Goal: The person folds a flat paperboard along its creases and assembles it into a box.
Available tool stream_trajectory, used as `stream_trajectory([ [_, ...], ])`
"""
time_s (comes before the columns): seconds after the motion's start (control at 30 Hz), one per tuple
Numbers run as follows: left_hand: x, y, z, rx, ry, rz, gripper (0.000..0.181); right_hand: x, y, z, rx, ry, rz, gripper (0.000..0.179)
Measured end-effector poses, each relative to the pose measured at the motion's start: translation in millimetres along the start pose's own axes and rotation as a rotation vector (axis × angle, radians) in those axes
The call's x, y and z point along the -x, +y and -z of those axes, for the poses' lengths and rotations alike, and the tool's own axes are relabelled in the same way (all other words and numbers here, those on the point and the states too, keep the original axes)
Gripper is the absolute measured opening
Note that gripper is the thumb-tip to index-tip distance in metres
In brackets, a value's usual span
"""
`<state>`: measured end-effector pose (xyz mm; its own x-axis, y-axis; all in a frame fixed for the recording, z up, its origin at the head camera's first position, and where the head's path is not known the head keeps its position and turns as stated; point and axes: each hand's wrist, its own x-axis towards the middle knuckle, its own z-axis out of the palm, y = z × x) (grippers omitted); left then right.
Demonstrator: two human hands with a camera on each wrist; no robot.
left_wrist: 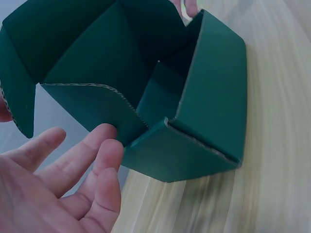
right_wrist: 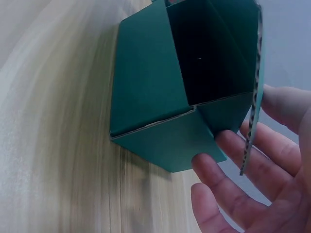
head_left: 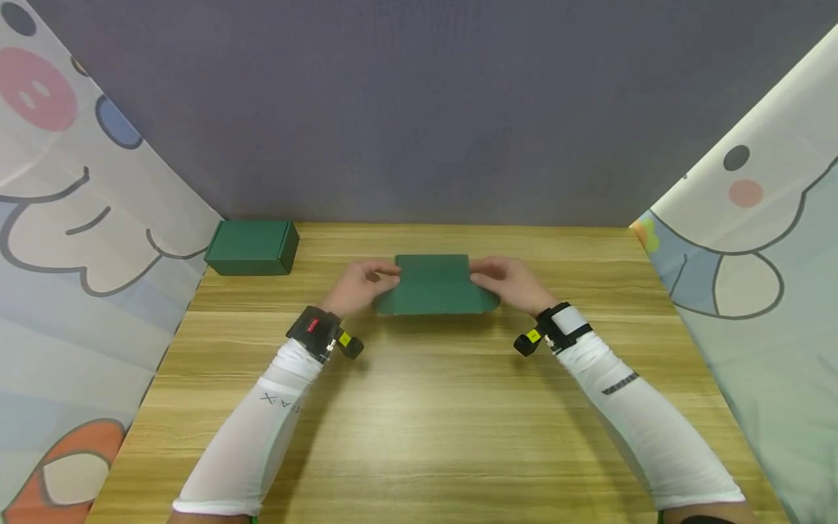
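green bx (head_left: pixel 245 249) l. of open bx (head_left: pixel 432 284)

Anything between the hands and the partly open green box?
Nothing visible: left hand and right hand are at either side of the partly open green box. The closed green box sits apart, back and left.

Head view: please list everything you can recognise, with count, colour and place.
open box: 1, green, between the hands
closed box: 1, green, table's far left corner
table: 1, brown wood-grain, under both boxes
back panel: 1, grey, behind the table
cartoon panels: 2, multicoloured, flanking the table
wrist straps: 2, mainly black, on wrists
wrist cameras: 2, black-yellow, on the straps
sleeves: 2, white, one per forearm
left hand: 1, bare, at open box's left
right hand: 1, bare, at open box's right
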<state>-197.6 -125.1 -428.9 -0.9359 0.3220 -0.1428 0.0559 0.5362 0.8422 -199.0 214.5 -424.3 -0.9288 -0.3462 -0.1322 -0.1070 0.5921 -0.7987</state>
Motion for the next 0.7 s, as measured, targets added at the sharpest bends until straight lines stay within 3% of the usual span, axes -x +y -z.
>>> stream_trajectory([
  [0.23, -0.3, -1.9, -1.9, -0.056, -0.019, -0.037, 0.035, -2.7, 4, -4, 0.058, 0.0, 0.06, 0.045],
  [0.43, -1.5, -4.9, -5.1, -0.064, -0.032, -0.022, 0.042, -1.8, 6, -7, 0.085, -0.002, 0.069, 0.044],
  [0.7, -4.7, -5.8, -7.0, -0.007, -0.048, 0.018, 0.074, -3.3, 6, -11, 0.07, 0.007, 0.031, 0.047],
])
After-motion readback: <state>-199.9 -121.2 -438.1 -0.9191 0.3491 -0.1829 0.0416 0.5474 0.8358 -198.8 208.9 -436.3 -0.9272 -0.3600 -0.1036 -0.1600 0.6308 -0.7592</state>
